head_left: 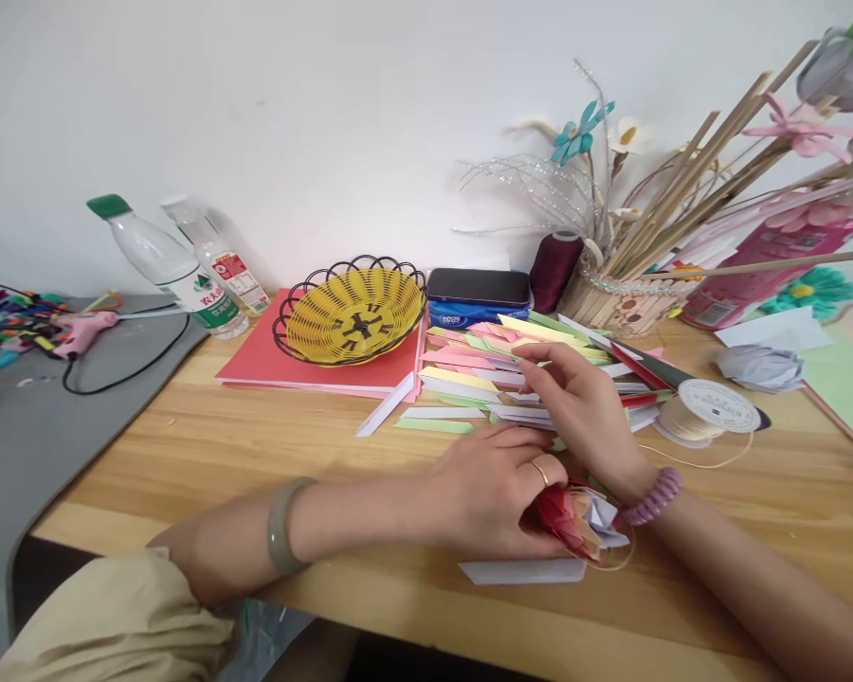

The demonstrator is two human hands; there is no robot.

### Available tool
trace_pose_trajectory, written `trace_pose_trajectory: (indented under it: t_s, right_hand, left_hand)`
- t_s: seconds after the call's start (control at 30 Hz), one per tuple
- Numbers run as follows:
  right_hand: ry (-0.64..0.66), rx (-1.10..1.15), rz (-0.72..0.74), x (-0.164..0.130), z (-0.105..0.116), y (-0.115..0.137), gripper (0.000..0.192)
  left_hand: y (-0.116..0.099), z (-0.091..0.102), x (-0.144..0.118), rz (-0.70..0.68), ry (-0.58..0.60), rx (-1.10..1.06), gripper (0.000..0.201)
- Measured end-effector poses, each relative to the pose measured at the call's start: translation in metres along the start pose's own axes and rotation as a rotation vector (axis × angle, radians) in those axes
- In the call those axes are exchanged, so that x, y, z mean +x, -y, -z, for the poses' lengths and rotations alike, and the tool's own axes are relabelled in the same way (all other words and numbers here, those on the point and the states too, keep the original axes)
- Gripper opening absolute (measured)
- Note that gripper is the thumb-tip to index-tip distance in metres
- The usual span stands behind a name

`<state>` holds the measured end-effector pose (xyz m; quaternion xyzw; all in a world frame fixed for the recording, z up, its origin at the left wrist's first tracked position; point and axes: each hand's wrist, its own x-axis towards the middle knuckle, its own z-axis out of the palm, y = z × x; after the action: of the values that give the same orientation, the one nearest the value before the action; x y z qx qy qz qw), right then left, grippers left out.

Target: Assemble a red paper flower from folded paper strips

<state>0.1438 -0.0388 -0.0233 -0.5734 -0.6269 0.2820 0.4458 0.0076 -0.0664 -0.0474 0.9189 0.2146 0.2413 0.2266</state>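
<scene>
Left hand [494,493]: grip closed on red-and-white folded paper flower [581,519], low on wooden surface [206,445]. Right hand [575,403]: fingers loose, empty, over pastel folded paper strips [469,374] lying just beyond, long axes crosswise.

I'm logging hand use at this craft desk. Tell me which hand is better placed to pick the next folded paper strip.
Right. The right hand already rests its fingertips on the pile of folded paper strips, while the left hand is probably occupied, its grip around the paper flower bundle.
</scene>
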Motion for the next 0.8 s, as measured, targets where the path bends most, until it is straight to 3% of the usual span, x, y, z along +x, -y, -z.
trace_pose_trajectory:
  t_s: [0.17,0.3,0.4,0.5,0.6,0.7,0.8]
  right_hand:
    - [-0.129,-0.009,0.073,0.003,0.025,0.003,0.021]
    - [-0.054,0.018,0.1,-0.003,0.036,0.006,0.019]
    - [0.089,-0.106,0.118,-0.01,0.03,0.008,0.019]
    - [0.228,-0.162,0.166,-0.014,0.02,0.007,0.012]
    - [0.276,-0.167,0.182,-0.013,0.016,0.004,0.012]
    - [0.291,-0.143,0.208,-0.011,0.018,0.001,0.011]
    - [0.316,-0.134,0.272,-0.011,0.02,-0.001,0.01]
  left_hand:
    - [0.004,0.016,-0.004,0.164,-0.237,0.015,0.034]
    - [0.013,0.032,-0.007,0.303,-0.471,0.154,0.027]
    - [0.02,0.035,-0.009,0.328,-0.547,0.319,0.027]
    - [0.023,0.032,-0.011,0.3,-0.46,0.423,0.035]
    - [0.024,0.032,-0.013,0.198,-0.334,0.436,0.048]
    - [0.023,0.04,-0.015,0.16,-0.277,0.334,0.042]
    - [0.025,0.05,-0.012,0.269,-0.291,0.131,0.033]
